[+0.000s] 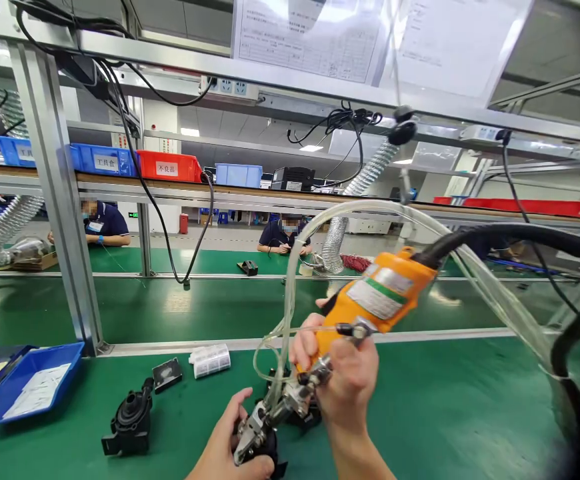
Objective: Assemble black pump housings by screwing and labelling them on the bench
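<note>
My right hand (343, 377) grips an orange powered screwdriver (377, 297), tilted so its metal nose (265, 427) points down to the left. A clear hose (290, 293) and a black cable (545, 237) run from the tool. My left hand (230, 443) holds a black plastic part (270, 457) on the green mat, right under the tool's tip. A second black pump-like part (130, 423) stands to the left, apart from both hands.
A blue tray (25, 390) with white slips sits at the left edge. A small black plate (167, 373) and a white clear box (211, 360) lie behind the parts. An aluminium post (65, 220) rises at left. Two people sit across the far green bench.
</note>
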Demonstrator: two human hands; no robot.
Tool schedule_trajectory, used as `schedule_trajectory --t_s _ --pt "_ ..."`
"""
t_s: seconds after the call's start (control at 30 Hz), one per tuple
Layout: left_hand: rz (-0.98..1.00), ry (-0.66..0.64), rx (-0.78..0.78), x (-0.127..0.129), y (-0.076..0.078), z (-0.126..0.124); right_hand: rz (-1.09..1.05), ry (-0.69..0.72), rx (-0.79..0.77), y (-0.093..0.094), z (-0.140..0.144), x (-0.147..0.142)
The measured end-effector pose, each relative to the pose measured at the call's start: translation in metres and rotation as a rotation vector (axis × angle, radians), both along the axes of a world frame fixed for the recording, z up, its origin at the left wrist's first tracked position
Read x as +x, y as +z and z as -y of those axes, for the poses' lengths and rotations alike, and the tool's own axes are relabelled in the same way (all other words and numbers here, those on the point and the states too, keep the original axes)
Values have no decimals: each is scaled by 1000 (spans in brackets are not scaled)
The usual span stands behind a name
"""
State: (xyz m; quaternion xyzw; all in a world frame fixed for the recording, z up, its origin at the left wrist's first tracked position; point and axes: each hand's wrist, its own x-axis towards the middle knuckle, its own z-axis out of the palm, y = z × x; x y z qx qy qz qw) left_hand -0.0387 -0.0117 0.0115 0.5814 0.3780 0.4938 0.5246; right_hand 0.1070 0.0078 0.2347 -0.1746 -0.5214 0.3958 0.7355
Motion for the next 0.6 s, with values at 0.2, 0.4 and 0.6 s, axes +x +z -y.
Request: schedule_trajectory --t_s 0.2,0.4,0.6 --pt "41 -43 -35 4 -25 -6 11 -16 -72 -8 -20 5" --pt "47 -12 -71 6 -46 -12 65 -56 -85 -25 -42 -3" --pt "-3 -44 -46 1 -37 -9 52 -31 -99 -27 -43 -5"
